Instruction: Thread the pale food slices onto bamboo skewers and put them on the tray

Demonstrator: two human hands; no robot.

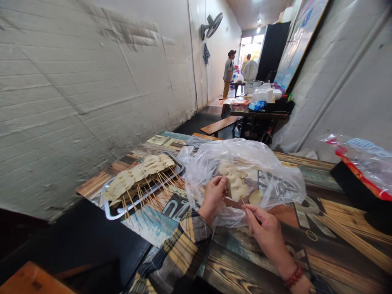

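Note:
My left hand is closed on a stack of pale flat food slices inside an open clear plastic bag. My right hand pinches a thin wooden skewer whose tip points up into the slices. One round slice lies loose in the bag beside my right hand. To the left, a metal tray holds several finished skewers of the same slices, their sticks pointing toward me.
A pile of bare wooden skewers lies on the patterned table at the right, near a red and clear plastic bag. A white brick wall runs along the left. A bench, a cluttered table and two people stand far down the corridor.

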